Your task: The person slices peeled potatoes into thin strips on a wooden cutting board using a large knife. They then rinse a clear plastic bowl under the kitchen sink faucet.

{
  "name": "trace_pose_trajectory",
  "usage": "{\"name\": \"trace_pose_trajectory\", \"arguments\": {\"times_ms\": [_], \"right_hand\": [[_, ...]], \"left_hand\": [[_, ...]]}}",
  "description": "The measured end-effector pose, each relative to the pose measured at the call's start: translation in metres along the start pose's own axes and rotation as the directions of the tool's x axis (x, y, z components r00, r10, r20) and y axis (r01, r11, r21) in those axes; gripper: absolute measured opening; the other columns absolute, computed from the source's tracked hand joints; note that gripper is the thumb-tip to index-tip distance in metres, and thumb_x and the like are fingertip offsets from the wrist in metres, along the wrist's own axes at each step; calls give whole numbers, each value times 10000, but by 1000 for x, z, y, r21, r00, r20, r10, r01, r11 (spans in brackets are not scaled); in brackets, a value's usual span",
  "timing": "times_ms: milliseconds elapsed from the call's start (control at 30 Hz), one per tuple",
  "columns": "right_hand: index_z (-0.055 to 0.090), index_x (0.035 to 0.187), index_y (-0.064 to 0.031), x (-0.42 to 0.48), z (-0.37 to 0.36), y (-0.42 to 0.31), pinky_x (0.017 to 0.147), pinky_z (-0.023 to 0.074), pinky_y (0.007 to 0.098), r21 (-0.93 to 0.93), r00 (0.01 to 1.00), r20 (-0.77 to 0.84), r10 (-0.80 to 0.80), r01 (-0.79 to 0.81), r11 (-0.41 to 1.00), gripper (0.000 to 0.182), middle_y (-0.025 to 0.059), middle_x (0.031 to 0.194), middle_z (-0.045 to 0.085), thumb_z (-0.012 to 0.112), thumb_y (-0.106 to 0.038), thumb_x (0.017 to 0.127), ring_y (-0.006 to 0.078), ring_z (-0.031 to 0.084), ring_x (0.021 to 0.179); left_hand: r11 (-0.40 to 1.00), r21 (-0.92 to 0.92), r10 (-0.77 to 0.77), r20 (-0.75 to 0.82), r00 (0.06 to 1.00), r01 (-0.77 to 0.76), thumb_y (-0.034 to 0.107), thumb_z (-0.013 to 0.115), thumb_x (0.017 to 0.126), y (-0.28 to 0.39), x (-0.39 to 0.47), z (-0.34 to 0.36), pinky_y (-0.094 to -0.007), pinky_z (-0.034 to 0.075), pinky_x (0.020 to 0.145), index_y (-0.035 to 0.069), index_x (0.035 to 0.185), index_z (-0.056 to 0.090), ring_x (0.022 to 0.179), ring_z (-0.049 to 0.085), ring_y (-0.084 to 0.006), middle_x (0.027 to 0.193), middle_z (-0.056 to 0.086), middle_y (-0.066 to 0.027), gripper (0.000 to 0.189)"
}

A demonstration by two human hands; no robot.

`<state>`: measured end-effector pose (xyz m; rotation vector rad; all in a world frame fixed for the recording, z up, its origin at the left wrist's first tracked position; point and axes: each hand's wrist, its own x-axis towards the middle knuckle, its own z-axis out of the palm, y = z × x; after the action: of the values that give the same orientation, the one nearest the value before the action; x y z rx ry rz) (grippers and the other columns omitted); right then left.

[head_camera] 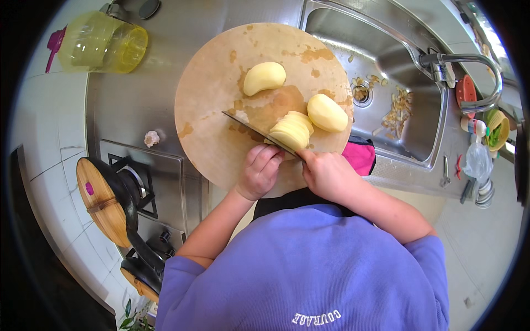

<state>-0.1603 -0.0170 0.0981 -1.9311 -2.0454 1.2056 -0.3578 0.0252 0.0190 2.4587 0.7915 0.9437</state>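
On a round wooden cutting board (207, 82) lies a fanned stack of potato slices (292, 129). My right hand (329, 171) grips the handle end of a kitchen knife (258, 131), whose blade slants up to the left along the near side of the slices. My left hand (261, 169) is beside the blade, fingers bent and close together; whether it holds a piece of potato is hidden. One whole peeled potato (327, 113) lies right of the slices, and another peeled potato (264, 78) lies farther back. Wet stains mark the board.
Right of the board is a steel sink (372, 53) with peelings (398, 111) and a faucet (482, 60). A pink cloth (359, 155) lies by the board. Leftward are a garlic bulb (151, 138), an oil jug (103, 43) and a gas stove with a wood-lidded wok (101, 200).
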Motion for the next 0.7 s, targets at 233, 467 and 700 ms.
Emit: {"name": "trace_pose_trajectory", "arguments": {"times_ms": [233, 467, 700], "right_hand": [[564, 1012, 21, -40, -35, -18, 565, 535, 485, 8, 998, -58, -39, 40, 999, 201, 198, 710, 650, 551, -94, 847, 386, 647, 599], [555, 1033, 28, -51, -37, -23, 549, 543, 467, -38, 1000, -21, -17, 16, 999, 227, 205, 693, 645, 560, -85, 836, 378, 653, 591], [577, 1132, 18, -45, -40, -26, 588, 537, 457, -49, 994, 95, 61, -57, 997, 326, 205, 742, 648, 587, -53, 814, 381, 645, 630]], "left_hand": [[1000, 2, -17, -26, 1000, 17, -22, 699, 754, 0, -3, 3, -374, 517, 854, -20, 972, 664, 987, 583, -316, 1050, 598, -124, 221], [999, 50, 0, -20, 1000, 1, -34, 700, 733, 1, -4, 2, -397, 517, 813, -31, 931, 657, 940, 577, -349, 998, 595, -134, 202], [999, 33, 6, -9, 1000, -6, -35, 682, 721, 0, -2, 0, -415, 512, 810, -41, 925, 654, 928, 580, -370, 989, 598, -159, 206]]}}
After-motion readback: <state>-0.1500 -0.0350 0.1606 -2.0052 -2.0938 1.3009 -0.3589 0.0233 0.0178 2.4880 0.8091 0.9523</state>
